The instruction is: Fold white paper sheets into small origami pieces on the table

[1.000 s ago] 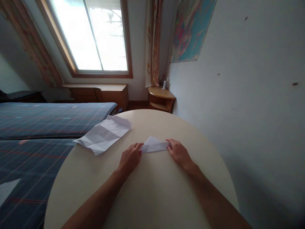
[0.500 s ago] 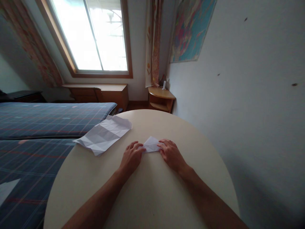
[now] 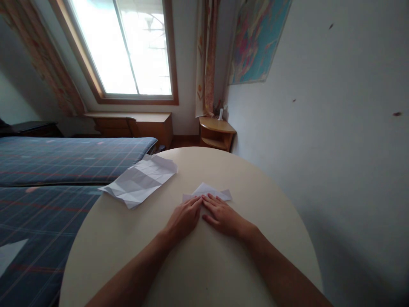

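A small folded sheet of white paper [image 3: 204, 188] lies flat on the round cream table [image 3: 204, 264], its peak pointing away from me and a narrow end sticking out to each side. My left hand [image 3: 185, 215] rests on its near edge with fingers stretched out. Beside it, my right hand [image 3: 222, 215] lies on the same edge, fingers flat and thumb apart. The fingertips of both hands meet near the paper's middle and hide part of its lower edge. Neither hand grips it.
A larger creased white sheet [image 3: 142, 179] lies at the table's left edge, partly overhanging. Beds with blue plaid covers [image 3: 64, 162] stand to the left, with another paper [image 3: 11, 256] on one. A white wall [image 3: 335, 170] runs along the right. A corner shelf [image 3: 217, 124] stands beyond the table.
My hands have moved inward from the two ends of the folded paper to its middle near edge. The fingers have gone from holding the ends to lying flat, and both ends now show.
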Available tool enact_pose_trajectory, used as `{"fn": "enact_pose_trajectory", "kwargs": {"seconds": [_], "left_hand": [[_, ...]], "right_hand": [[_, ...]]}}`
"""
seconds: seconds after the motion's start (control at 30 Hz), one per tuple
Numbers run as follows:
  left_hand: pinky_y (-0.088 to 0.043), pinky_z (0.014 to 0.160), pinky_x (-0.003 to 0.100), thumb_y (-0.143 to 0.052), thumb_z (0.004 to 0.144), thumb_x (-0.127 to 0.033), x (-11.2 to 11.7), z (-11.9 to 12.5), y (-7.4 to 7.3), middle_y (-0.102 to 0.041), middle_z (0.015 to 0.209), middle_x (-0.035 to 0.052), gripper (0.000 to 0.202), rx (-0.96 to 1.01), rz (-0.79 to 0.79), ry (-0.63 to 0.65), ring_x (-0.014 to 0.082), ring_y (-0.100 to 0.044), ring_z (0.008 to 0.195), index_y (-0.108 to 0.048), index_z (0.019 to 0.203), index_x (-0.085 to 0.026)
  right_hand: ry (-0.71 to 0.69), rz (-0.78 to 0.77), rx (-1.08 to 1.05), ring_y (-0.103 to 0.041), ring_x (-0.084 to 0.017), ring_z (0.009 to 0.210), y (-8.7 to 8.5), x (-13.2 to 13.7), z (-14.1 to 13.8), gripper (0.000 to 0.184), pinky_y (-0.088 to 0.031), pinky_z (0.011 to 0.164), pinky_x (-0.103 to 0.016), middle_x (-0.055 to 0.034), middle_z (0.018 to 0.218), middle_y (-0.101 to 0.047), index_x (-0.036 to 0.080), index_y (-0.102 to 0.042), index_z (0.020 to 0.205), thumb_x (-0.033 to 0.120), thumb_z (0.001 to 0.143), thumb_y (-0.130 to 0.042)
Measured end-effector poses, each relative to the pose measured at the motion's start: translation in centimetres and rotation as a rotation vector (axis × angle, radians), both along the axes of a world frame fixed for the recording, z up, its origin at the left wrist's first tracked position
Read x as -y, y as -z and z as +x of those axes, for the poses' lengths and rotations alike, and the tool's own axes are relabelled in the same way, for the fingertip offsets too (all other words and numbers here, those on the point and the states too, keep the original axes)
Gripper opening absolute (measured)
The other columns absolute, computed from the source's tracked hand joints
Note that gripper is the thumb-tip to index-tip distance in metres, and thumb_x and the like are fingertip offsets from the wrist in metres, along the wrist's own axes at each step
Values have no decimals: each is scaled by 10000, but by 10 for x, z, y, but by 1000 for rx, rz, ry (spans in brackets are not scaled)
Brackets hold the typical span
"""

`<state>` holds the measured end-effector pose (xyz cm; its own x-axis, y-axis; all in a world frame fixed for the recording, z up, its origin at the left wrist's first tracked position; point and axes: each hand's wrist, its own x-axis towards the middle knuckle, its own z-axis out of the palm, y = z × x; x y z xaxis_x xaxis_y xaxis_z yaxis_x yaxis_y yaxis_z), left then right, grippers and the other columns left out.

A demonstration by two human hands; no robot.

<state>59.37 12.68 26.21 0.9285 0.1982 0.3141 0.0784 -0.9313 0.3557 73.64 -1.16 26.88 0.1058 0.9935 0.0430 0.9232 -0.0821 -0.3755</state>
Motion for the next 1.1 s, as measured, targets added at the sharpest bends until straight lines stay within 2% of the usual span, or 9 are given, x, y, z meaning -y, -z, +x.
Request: {"fn": "enact_pose_trajectory", "kwargs": {"seconds": [0.17,0.33,0.53,0.7,0.77,0.93,1.1], "left_hand": [[-383,1144,377,-404,958,-201,5,-1,2,-486,1477,86,456,-54,-4,-8,204,-421,1385,-456,1410,-172],[-356,1160,421,-437,971,-293,4,-3,1,-490,1470,103,419,-90,24,-32,238,-411,1392,-494,1373,-189],[-335,1165,462,-442,975,-316,5,-3,4,-462,1491,103,418,-105,37,-27,262,-387,1406,-489,1376,-208],[-335,1163,467,-434,977,-311,5,-3,3,-464,1489,108,420,-106,37,-31,264,-396,1401,-492,1379,-208],[-333,1163,465,-429,976,-304,5,-4,2,-462,1491,112,427,-114,44,-31,268,-396,1400,-493,1383,-195],[-329,1165,464,-468,950,-265,4,-4,4,-439,1510,100,475,-105,38,-27,260,-389,1406,-454,1422,-210],[-326,1168,455,-462,944,-240,4,-4,4,-450,1503,94,465,-99,44,-34,246,-397,1401,-467,1408,-223]], "right_hand": [[33,-14,8,-185,-233,1480,2,2,1,639,-155,1219,-423,-99,1588,-255,134,-274,1533,463,994,-372],[116,-53,48,-166,-256,1483,3,6,10,680,-171,1211,-448,-128,1590,-222,112,-272,1532,519,990,-337],[217,-69,85,-174,-276,1478,7,11,22,689,-185,1203,-469,-169,1579,-232,69,-295,1518,500,983,-340],[285,-65,109,-159,-280,1483,6,9,18,715,-165,1207,-457,-193,1579,-230,22,-297,1506,503,980,-346],[266,-65,116,-141,-280,1486,4,7,13,712,-147,1207,-471,-181,1585,-223,37,-295,1510,513,982,-344],[117,-30,94,-128,-267,1490,1,3,1,647,-111,1204,-509,-100,1601,-220,198,-285,1533,552,993,-316],[151,-28,101,-150,-277,1485,5,4,2,649,-147,1202,-500,-91,1596,-233,200,-284,1535,555,992,-302]]}}
